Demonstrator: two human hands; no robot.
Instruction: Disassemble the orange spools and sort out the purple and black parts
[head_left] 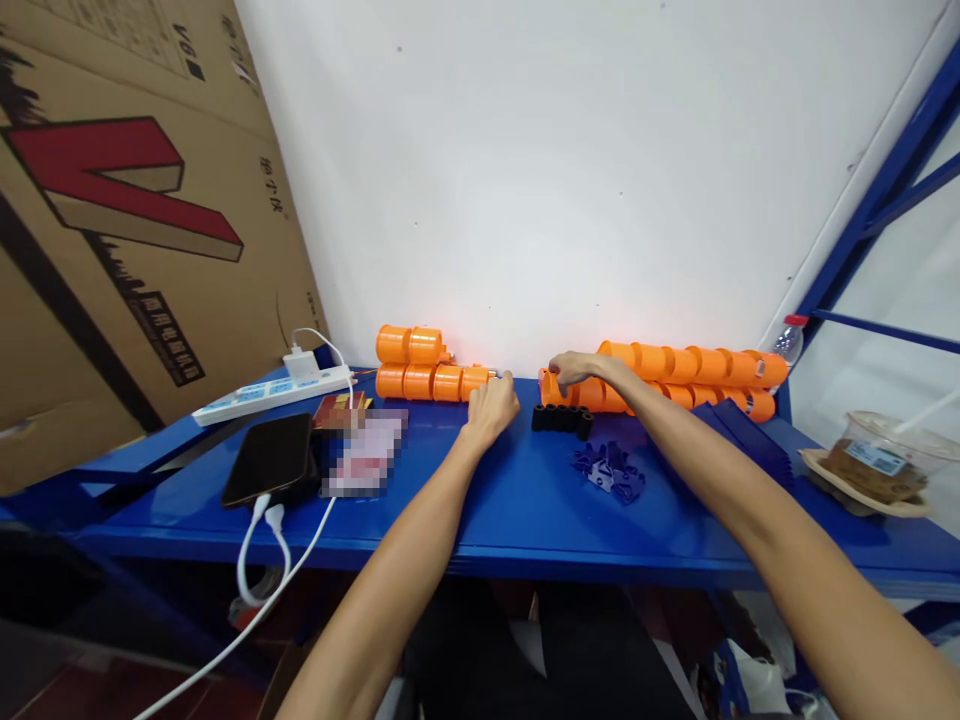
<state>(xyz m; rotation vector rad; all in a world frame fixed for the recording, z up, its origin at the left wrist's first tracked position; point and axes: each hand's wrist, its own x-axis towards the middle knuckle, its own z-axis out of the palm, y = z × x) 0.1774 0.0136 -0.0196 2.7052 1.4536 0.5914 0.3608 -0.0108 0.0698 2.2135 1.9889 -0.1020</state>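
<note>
My left hand (495, 402) is at the right end of the left group of orange plastic cylinders (448, 383), fingers curled at a short metal tip on the last one. Those cylinders lie on their sides in two layers against the wall. My right hand (574, 368) reaches over the left end of the right group, its bent fingers on an orange cup (553, 386). More orange cups (679, 362) run rightward in stacked, nested rows. Short black tubes (561, 420) stand just below my right hand. Small dark blue metal clips (609, 470) lie in a pile nearer me.
Flat blue panels (739, 440) are stacked at right, beside a drink cup (889, 455) on a cardboard holder. A bottle (790, 340) stands behind. At left are a phone (270, 458) with white cables, a power strip (274, 393) and a large carton (150, 220).
</note>
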